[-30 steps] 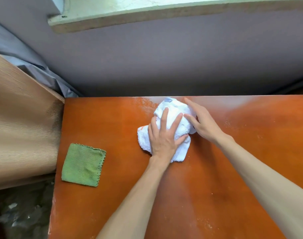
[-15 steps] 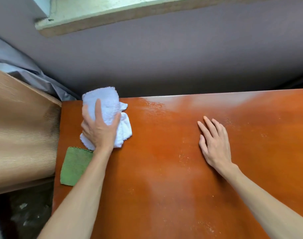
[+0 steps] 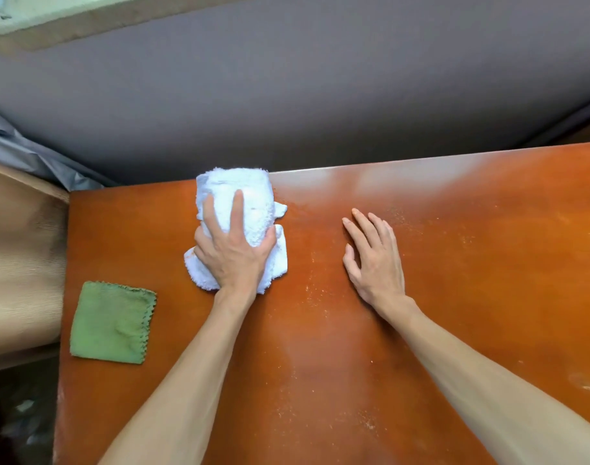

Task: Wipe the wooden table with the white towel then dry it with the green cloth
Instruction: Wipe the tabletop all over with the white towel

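Note:
The white towel (image 3: pixel 250 209) lies bunched on the orange-brown wooden table (image 3: pixel 488 263), at the far edge left of centre. My left hand (image 3: pixel 235 253) presses down on it, fingers sunk into the pile and thumb hooked round its right side. Flat on the bare wood to the right rests my right hand (image 3: pixel 375 260), fingers straight and slightly spread, apart from the towel. The green cloth (image 3: pixel 112 323) lies flat near the table's left edge, untouched. Pale dust specks show on the wood between and in front of my hands.
A grey wall (image 3: pixel 320 95) runs right behind the table's far edge. A tan wooden panel (image 3: pixel 18 263) stands against the table's left side, with grey plastic sheeting (image 3: pixel 25 152) behind it. The floor shows dark at the lower left.
My left hand slid the white towel from the far left corner rightward along the far edge, uncovering the green cloth. My right hand let go of the towel a second ago and stays flat.

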